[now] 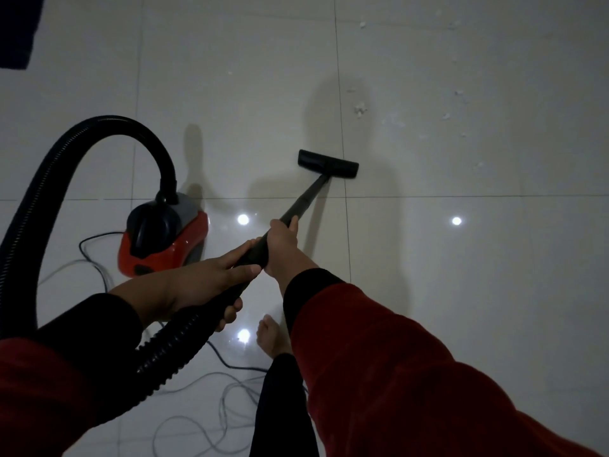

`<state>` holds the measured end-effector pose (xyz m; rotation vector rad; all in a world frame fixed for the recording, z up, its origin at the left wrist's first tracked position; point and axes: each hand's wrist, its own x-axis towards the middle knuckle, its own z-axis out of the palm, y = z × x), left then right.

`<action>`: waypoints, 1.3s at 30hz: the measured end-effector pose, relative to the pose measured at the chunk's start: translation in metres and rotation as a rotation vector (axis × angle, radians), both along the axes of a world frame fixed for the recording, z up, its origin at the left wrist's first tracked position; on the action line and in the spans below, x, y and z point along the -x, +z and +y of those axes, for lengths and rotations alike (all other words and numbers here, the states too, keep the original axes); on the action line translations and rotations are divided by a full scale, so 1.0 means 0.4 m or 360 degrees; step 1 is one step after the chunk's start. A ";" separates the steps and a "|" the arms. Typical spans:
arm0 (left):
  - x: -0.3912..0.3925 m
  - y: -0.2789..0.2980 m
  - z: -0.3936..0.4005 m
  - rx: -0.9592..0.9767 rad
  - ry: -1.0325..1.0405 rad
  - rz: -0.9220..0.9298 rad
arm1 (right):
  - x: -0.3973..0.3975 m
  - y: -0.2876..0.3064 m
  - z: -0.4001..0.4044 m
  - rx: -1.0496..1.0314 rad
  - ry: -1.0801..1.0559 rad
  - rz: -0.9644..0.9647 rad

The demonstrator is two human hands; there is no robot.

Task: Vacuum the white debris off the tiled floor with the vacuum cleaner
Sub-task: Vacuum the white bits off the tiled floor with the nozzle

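Observation:
A red and black canister vacuum [164, 239] stands on the glossy tiled floor [461, 258] at centre left. Its ribbed black hose [49, 179] arches up and round to the black wand [306, 199]. My left hand [197, 288] grips the wand's handle end where the hose joins. My right hand [281, 245] grips the wand further down. The flat black floor head [328, 163] rests on the tiles ahead. White debris [360, 109] lies scattered beyond and to the right of the head, with more bits [446, 115] farther right.
Loose power cables [204, 400] coil on the floor around my bare foot [272, 338] and behind the vacuum. A dark mat edge [16, 31] shows at the top left. Ceiling lights reflect off the tiles.

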<state>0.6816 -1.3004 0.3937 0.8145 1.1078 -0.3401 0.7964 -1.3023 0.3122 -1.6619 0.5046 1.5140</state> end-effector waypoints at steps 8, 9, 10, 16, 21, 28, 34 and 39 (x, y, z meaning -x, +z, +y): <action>0.048 0.024 -0.037 0.0025 -0.0078 -0.0011 | 0.052 0.028 -0.052 0.0024 -0.0077 -0.0032; 0.052 0.026 -0.040 0.0028 -0.0097 -0.0005 | 0.053 0.035 -0.059 0.0015 -0.0081 -0.0031; 0.054 0.031 -0.043 0.0035 -0.0115 -0.0003 | 0.054 0.041 -0.065 0.0015 -0.0086 -0.0031; 0.049 0.049 -0.054 0.0071 -0.0197 -0.0023 | 0.057 0.061 -0.094 0.0070 -0.0156 -0.0004; 0.034 0.019 -0.075 0.0149 -0.0200 -0.0044 | 0.042 0.033 -0.125 0.0134 -0.0190 -0.0011; -0.049 -0.038 -0.107 0.0226 -0.0156 -0.0157 | -0.054 -0.014 -0.156 0.0140 -0.0128 -0.0109; -0.181 -0.079 -0.093 0.0188 -0.0047 -0.0255 | -0.196 -0.042 -0.122 0.0103 0.0042 -0.0201; -0.297 -0.125 -0.067 0.0119 0.0061 -0.0251 | -0.316 -0.087 -0.060 0.0080 0.0171 -0.0218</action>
